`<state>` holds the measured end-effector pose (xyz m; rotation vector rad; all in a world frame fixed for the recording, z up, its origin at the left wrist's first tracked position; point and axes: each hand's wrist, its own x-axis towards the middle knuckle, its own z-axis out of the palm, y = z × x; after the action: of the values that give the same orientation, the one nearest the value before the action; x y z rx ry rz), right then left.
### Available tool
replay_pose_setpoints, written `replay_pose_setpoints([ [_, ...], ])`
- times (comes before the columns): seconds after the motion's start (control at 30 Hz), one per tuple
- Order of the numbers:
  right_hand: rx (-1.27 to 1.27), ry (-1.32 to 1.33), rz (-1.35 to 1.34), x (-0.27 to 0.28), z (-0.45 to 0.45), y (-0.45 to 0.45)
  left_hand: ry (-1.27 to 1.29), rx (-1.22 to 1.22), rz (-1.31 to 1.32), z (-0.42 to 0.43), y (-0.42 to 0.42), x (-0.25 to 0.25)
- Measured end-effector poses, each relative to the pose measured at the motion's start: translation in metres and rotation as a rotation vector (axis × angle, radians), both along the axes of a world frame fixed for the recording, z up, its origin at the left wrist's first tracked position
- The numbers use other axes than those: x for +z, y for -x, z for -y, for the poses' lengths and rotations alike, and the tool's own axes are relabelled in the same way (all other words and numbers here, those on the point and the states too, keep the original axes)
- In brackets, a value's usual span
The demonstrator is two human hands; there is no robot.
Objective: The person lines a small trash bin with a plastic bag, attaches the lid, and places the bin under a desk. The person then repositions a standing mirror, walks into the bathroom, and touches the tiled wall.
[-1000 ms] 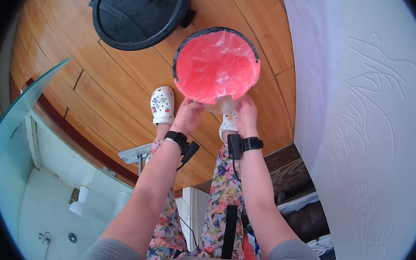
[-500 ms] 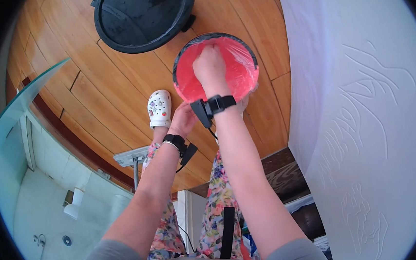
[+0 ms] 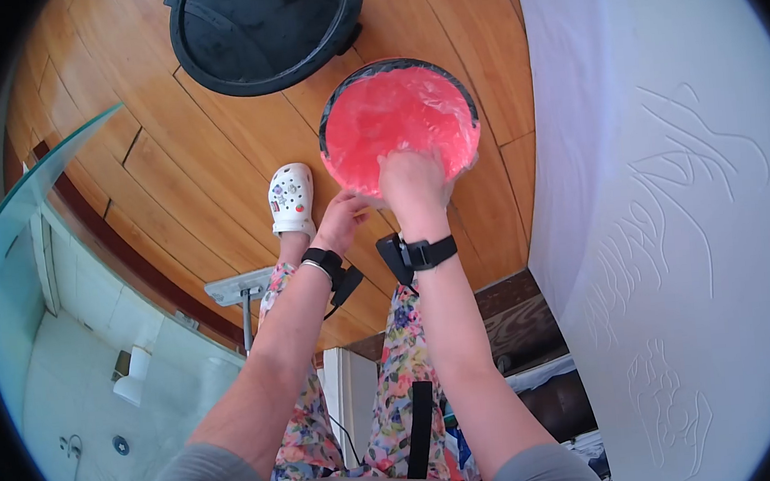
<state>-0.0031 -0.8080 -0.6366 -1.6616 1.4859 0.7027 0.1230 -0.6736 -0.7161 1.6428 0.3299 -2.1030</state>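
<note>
Red bin (image 3: 354, 134) is straight ahead of you over the wood floor (image 3: 494, 74), mouth up; can't tell if its base touches down. Clear liner (image 3: 446, 100) inside, lapping the dark rim (image 3: 324, 125). Your right hand (image 3: 415, 182) crosses the near edge, fingers dipped inside; tips hidden, can't tell if they're gripping liner. Your left hand (image 3: 340, 223) is at the near-left edge, fingers curled; can't tell if they've got hold. Black-lidded container (image 3: 267, 28) sits beyond, left. White clog (image 3: 291, 198) just left of your left hand.
</note>
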Motion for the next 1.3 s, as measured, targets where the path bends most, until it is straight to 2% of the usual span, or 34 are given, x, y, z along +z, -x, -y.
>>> replay_pose_setpoints([
  [0.07, -0.157, 0.542, 0.166, 0.002, -0.014, 0.004, 0.01, -0.005, -0.024, 0.001, 0.003, 0.0],
  [0.1, -0.164, 0.539, 0.166, 0.012, -0.017, 0.009, 0.025, -0.012, -0.051, 0.002, 0.004, 0.001],
  [0.17, -0.51, 0.618, 0.357, 0.034, -0.022, 0.026, 0.034, -0.036, -0.039, 0.005, 0.006, 0.004],
  [0.2, -0.514, 0.618, 0.354, 0.036, -0.028, 0.035, 0.045, -0.055, -0.03, 0.008, 0.009, 0.006],
  [0.27, -0.772, 0.878, 0.198, 0.028, -0.047, 0.05, 0.028, -0.066, -0.042, 0.018, 0.014, 0.014],
  [0.3, -0.775, 0.879, 0.195, 0.013, -0.062, 0.055, 0.013, -0.074, -0.051, 0.023, 0.017, 0.016],
  [0.37, -1.283, 0.492, 0.58, -0.012, -0.086, 0.06, 0.042, -0.094, -0.074, 0.028, 0.022, 0.012],
  [0.4, -1.267, 0.331, 0.656, -0.018, -0.092, 0.057, 0.068, -0.111, -0.098, 0.03, 0.024, 0.011],
  [0.43, -1.276, 0.329, 0.655, -0.026, -0.097, 0.052, 0.064, -0.119, -0.096, 0.031, 0.026, 0.01],
  [0.5, -1.037, 0.245, 0.694, -0.046, -0.108, 0.043, 0.097, 0.0, -0.219, 0.035, 0.031, 0.008],
  [0.63, -1.09, 0.182, 0.765, -0.071, -0.109, 0.031, 0.14, -0.047, -0.225, 0.039, 0.03, 0.001],
  [0.7, -1.547, 0.414, 0.745, -0.054, -0.101, 0.024, 0.205, -0.073, -0.226, 0.043, 0.028, 0.006],
  [0.73, -1.555, 0.415, 0.746, -0.053, -0.105, 0.026, 0.204, -0.081, -0.225, 0.045, 0.028, 0.008],
  [0.8, -1.462, 0.605, 0.483, -0.053, -0.119, 0.035, 0.135, -0.047, -0.205, 0.048, 0.028, 0.013],
  [0.83, -1.467, 0.607, 0.481, -0.052, -0.127, 0.041, 0.134, -0.053, -0.206, 0.049, 0.029, 0.015],
  [0.9, -0.966, 0.749, 0.025, -0.042, -0.133, 0.05, 0.121, -0.016, -0.237, 0.049, 0.031, 0.014],
  [0.93, -0.969, 0.748, 0.022, -0.041, -0.133, 0.05, 0.119, -0.02, -0.239, 0.047, 0.031, 0.01],
  [1.0, -0.867, 0.62, 0.239, -0.041, -0.134, 0.048, 0.089, 0.049, -0.373, 0.037, 0.028, -0.004],
  [1.03, -0.872, 0.618, 0.238, -0.043, -0.134, 0.044, 0.086, 0.044, -0.372, 0.03, 0.028, -0.01],
  [1.1, -0.785, 0.41, 0.526, -0.052, -0.128, 0.038, 0.071, 0.061, -0.178, 0.028, 0.031, -0.007],
  [1.23, -0.901, 0.414, 0.593, -0.088, -0.119, 0.03, 0.09, -0.015, -0.153, 0.038, 0.027, 0.001],
  [1.3, -1.04, 0.36, 0.477, -0.093, -0.108, 0.023, 0.109, -0.026, -0.192, 0.038, 0.023, -0.007],
])
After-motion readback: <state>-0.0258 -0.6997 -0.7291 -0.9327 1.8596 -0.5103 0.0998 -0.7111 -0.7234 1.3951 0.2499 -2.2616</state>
